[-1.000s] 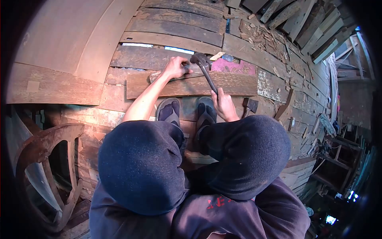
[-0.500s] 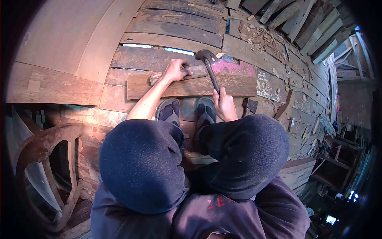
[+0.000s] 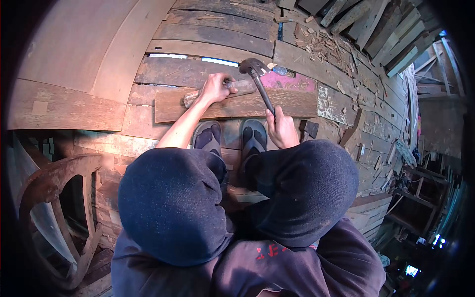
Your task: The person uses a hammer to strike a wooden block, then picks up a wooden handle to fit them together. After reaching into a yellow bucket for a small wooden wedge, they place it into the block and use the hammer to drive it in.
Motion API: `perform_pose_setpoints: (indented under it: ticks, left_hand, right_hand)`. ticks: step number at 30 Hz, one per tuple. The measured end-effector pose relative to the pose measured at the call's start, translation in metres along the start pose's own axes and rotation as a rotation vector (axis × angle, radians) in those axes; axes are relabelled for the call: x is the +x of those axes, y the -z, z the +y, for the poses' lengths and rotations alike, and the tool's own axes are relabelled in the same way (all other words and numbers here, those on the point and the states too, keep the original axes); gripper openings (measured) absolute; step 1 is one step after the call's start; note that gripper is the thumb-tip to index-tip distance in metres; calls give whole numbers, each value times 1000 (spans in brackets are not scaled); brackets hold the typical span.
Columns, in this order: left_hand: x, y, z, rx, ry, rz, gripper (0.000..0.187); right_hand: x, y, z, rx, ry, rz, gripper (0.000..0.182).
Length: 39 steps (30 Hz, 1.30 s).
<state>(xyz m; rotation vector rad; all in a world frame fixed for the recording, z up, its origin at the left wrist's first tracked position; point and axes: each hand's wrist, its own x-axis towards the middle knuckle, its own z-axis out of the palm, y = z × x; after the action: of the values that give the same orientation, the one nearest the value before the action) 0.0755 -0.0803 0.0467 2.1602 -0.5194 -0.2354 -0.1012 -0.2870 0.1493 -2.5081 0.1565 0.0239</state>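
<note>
A short, rounded piece of wood (image 3: 243, 87) lies on a long brown board (image 3: 277, 104) in front of my feet. My left hand (image 3: 216, 89) is closed around the short piece, its fingertips bunched on top; whether they also pinch something small cannot be made out. My right hand (image 3: 282, 128) grips the handle of a claw hammer (image 3: 263, 90). The hammer's dark head is at the right end of the short piece; whether they touch is unclear. Pink material (image 3: 292, 81) shows just beyond the board.
A dark tool head (image 3: 310, 128) rests right of my right hand. Wood chips (image 3: 316, 44) lie on the plank floor beyond. Stacked timber (image 3: 391, 34) stands at the upper right, a large panel (image 3: 69, 54) at the upper left, and a curved wooden frame (image 3: 59, 183) at the lower left.
The whole view has shifted slightly, so the board and both hands appear a little further left. Both hands keep their holds, and the hammer stays near the short piece's right end.
</note>
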Motion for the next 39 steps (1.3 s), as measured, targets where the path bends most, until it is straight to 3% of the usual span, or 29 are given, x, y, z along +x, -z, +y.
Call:
perform_pose_setpoints:
  ticks: [8, 12, 18, 23, 29, 33, 39]
  left_hand:
    - [-4, 0, 1, 28, -77, 35, 43]
    - [-1, 0, -2, 25, -51, 12, 43]
    - [-2, -3, -3, 104, -74, 51, 44]
    - [1, 0, 0, 83, 63, -25, 43]
    - [-3, -3, 0, 63, -69, 82, 44]
    - [-1, -4, -4, -24, 63, 43, 42]
    - [-9, 0, 12, 0, 67, 54, 40]
  right_hand:
    - [6, -1, 10, -141, -58, -134, 32]
    - [-3, -4, 8, -56, -23, -55, 34]
    - [5, -6, 5, -96, -11, -132, 33]
    - [6, -4, 0, -28, -6, -60, 33]
    - [5, -9, 5, -103, 43, -97, 34]
    - [6, -4, -10, -27, 43, -25, 32]
    - [9, 0, -5, -57, 22, -53, 34]
